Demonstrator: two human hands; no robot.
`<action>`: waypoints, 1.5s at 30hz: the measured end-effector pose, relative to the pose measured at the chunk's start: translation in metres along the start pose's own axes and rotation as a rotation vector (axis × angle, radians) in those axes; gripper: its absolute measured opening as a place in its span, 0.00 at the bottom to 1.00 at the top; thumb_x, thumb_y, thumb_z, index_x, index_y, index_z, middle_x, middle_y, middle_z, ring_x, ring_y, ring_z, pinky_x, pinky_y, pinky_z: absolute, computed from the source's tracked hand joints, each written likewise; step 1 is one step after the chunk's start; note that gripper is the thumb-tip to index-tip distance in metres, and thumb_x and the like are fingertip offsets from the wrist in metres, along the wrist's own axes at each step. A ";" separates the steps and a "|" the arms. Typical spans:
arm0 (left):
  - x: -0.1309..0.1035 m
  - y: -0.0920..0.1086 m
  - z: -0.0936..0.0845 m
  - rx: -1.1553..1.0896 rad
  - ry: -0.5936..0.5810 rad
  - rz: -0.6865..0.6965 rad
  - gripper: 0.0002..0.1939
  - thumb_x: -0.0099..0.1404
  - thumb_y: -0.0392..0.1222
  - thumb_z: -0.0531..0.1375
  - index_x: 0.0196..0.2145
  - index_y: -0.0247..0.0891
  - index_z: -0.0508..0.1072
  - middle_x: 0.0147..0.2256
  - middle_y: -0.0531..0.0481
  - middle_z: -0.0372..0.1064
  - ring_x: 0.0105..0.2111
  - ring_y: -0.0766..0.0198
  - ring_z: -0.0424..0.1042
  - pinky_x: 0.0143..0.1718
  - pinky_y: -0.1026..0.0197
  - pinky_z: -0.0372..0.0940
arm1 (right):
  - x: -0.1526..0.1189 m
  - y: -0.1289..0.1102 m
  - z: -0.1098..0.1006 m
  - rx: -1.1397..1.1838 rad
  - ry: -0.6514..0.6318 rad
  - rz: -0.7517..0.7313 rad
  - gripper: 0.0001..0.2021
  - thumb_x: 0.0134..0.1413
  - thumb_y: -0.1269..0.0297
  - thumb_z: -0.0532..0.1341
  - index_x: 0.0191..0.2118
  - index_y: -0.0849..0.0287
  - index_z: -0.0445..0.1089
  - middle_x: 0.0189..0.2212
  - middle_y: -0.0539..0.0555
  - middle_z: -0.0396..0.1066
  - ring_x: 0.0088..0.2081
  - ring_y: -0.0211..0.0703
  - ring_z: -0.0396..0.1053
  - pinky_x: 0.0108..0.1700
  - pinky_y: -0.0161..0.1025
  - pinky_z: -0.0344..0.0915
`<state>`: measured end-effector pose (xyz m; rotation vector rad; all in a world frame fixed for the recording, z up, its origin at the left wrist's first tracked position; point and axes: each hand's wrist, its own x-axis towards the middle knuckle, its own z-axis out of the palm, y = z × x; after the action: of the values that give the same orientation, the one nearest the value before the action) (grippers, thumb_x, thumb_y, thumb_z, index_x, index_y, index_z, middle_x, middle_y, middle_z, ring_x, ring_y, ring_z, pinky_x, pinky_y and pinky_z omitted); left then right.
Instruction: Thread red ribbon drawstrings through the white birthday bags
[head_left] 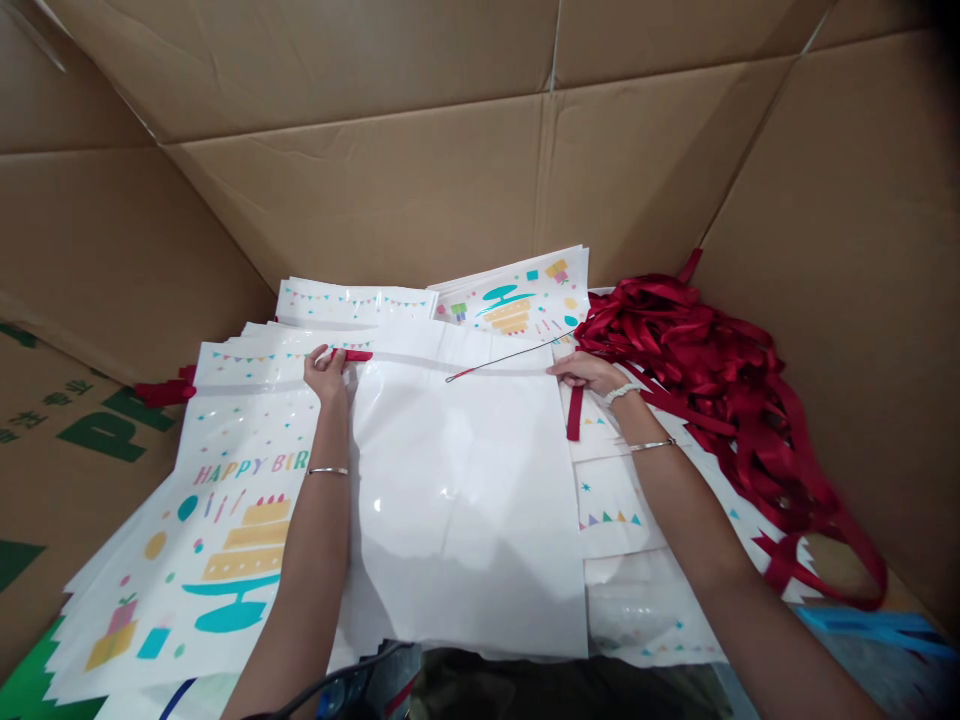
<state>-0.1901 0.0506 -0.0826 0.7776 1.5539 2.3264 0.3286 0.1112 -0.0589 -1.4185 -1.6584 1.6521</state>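
Note:
A glossy white bag [465,490] lies blank side up in front of me. My left hand [327,372] pinches the end of a red ribbon [352,355] at the bag's top left corner. My right hand [589,370] sits at the bag's top right corner, gripping a thin metal rod [510,357] that lies across the top hem; another red ribbon end [574,412] hangs just below this hand. Both wrists wear thin bangles.
Printed "Happy Birthday" bags [225,540] are stacked to the left, behind and under the blank one. A heap of red ribbons [712,380] lies at the right. Brown cardboard walls [420,190] enclose the area. A blue strip [877,628] lies at the lower right.

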 end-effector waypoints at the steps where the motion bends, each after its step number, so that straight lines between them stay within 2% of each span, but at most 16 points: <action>1: 0.000 0.000 0.000 -0.004 0.002 -0.006 0.18 0.54 0.32 0.69 0.42 0.36 0.69 0.28 0.57 0.64 0.29 0.67 0.74 0.35 0.64 0.73 | 0.000 0.000 0.000 0.005 0.007 0.002 0.15 0.53 0.69 0.68 0.20 0.64 0.66 0.10 0.47 0.58 0.12 0.25 0.46 0.13 0.27 0.39; 5: -0.001 0.001 0.001 -0.027 0.006 -0.024 0.19 0.54 0.30 0.67 0.43 0.35 0.70 0.28 0.56 0.65 0.29 0.67 0.74 0.36 0.65 0.73 | -0.002 -0.002 0.003 0.024 0.032 0.011 0.16 0.52 0.70 0.68 0.19 0.63 0.64 0.10 0.46 0.57 0.12 0.25 0.45 0.13 0.27 0.40; 15: -0.001 0.000 0.000 0.015 -0.001 0.011 0.18 0.53 0.33 0.69 0.41 0.36 0.70 0.28 0.57 0.64 0.28 0.67 0.74 0.35 0.63 0.73 | -0.012 -0.014 0.011 0.015 0.140 0.079 0.17 0.59 0.73 0.62 0.19 0.65 0.65 0.09 0.46 0.54 0.12 0.25 0.44 0.13 0.26 0.39; 22: 0.001 -0.001 -0.001 0.013 -0.007 -0.003 0.19 0.54 0.32 0.67 0.43 0.35 0.70 0.28 0.56 0.65 0.29 0.67 0.74 0.36 0.64 0.72 | -0.010 -0.011 0.007 0.072 0.073 0.096 0.17 0.59 0.74 0.63 0.19 0.65 0.64 0.10 0.46 0.55 0.12 0.24 0.44 0.12 0.25 0.40; 29: 0.003 -0.006 -0.003 0.011 -0.025 -0.008 0.21 0.53 0.35 0.69 0.44 0.36 0.69 0.30 0.54 0.67 0.30 0.67 0.75 0.35 0.65 0.72 | 0.003 0.002 -0.002 0.124 0.019 0.105 0.16 0.52 0.71 0.70 0.21 0.65 0.65 0.12 0.46 0.58 0.13 0.24 0.48 0.12 0.23 0.41; 35: 0.001 -0.004 -0.002 0.050 -0.040 0.006 0.21 0.53 0.37 0.70 0.42 0.36 0.68 0.29 0.55 0.67 0.30 0.66 0.75 0.36 0.64 0.71 | 0.010 0.009 -0.007 0.157 0.015 0.105 0.14 0.51 0.71 0.71 0.22 0.65 0.66 0.15 0.48 0.61 0.14 0.24 0.50 0.12 0.23 0.42; 45: -0.003 0.001 0.000 0.019 -0.067 -0.013 0.19 0.54 0.34 0.69 0.43 0.37 0.69 0.30 0.54 0.69 0.29 0.67 0.74 0.36 0.63 0.71 | -0.003 -0.001 -0.001 0.099 0.054 0.117 0.16 0.53 0.72 0.69 0.21 0.64 0.64 0.13 0.46 0.58 0.13 0.23 0.48 0.12 0.24 0.42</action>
<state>-0.1873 0.0480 -0.0824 0.8386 1.5503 2.2557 0.3302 0.1094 -0.0571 -1.5225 -1.4688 1.7182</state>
